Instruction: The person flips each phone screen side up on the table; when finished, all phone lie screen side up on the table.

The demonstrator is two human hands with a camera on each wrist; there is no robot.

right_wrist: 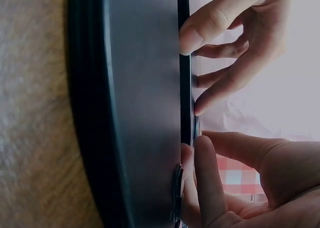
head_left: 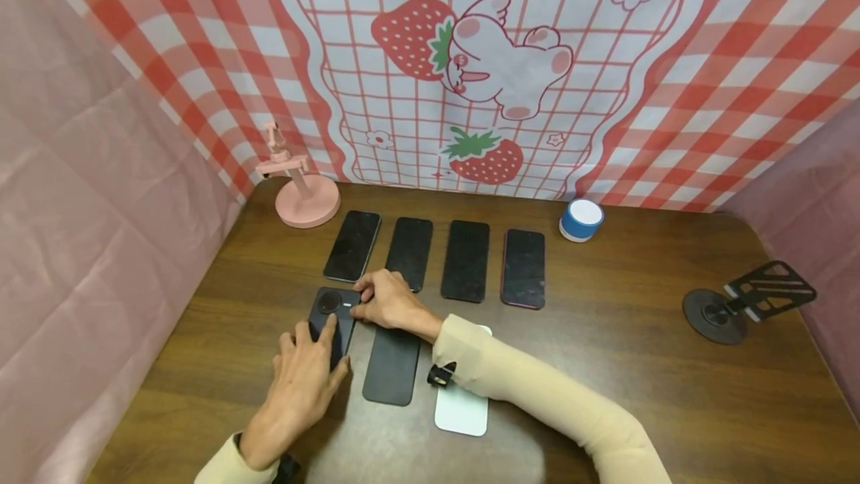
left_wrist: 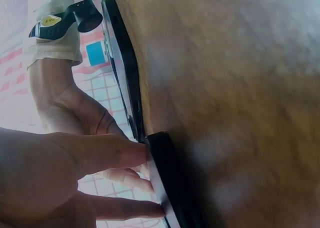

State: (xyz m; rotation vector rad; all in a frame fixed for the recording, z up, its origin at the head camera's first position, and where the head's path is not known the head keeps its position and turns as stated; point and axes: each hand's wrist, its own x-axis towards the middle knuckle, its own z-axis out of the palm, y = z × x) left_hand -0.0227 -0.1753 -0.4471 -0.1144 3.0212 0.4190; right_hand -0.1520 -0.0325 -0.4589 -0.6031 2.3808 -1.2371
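A dark smartphone (head_left: 343, 331) lies back up at the left of the near row, its round camera module at the far end. My left hand (head_left: 302, 376) holds its sides, thumb along the right edge and the other fingers over its back and left side. At its far right corner, my right hand (head_left: 390, 301) grips with thumb and fingertips. Under the right wrist lies a second dark phone (head_left: 391, 368), its far end hidden. A pale phone (head_left: 462, 411) to its right is partly covered by the right sleeve.
Behind stand black-screened phones in a row: a leftmost phone (head_left: 352, 246), then several more. A pink stand (head_left: 307, 202) is at the back left, a blue-and-white cylinder (head_left: 581, 220) at the back right, and a black folding stand (head_left: 715, 316) on the right. A checked cloth (head_left: 470, 155) hangs behind.
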